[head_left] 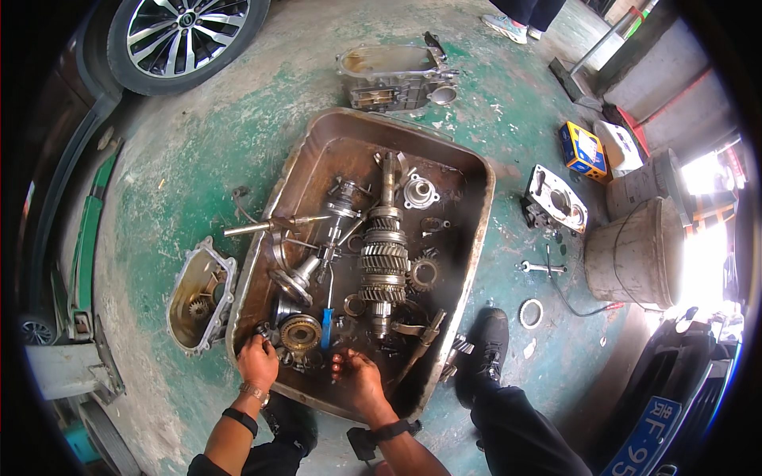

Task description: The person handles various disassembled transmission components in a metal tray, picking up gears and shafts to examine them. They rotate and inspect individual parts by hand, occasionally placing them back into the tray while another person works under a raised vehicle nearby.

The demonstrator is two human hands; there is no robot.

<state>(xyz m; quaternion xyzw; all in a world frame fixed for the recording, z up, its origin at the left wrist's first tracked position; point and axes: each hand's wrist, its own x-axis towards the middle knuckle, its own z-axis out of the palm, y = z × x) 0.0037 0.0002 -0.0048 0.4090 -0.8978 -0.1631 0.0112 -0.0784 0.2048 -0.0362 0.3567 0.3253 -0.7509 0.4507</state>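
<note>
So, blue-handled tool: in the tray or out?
In. The blue-handled tool's handle and shaft both show within the walls of the tray, near the right hand.

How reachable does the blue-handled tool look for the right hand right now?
Probably yes: the right hand is close to the blue-handled tool, whose handle looks uncovered; whether the curled fingers hold anything is unclear.

Between the left hand (258, 361) and right hand (361, 377), a round gear (302, 333) and blue-handled screwdriver (325, 329) obstruct a low sideways pass. Beyond, a geared shaft (384, 262) divides the metal tray (332, 151) lengthwise. 1 steel rod (240, 230) juts over the left rim; 1 slanting bar (421, 347) narrows the near right. Bare room lies in the far left corner and along the right wall.
</note>
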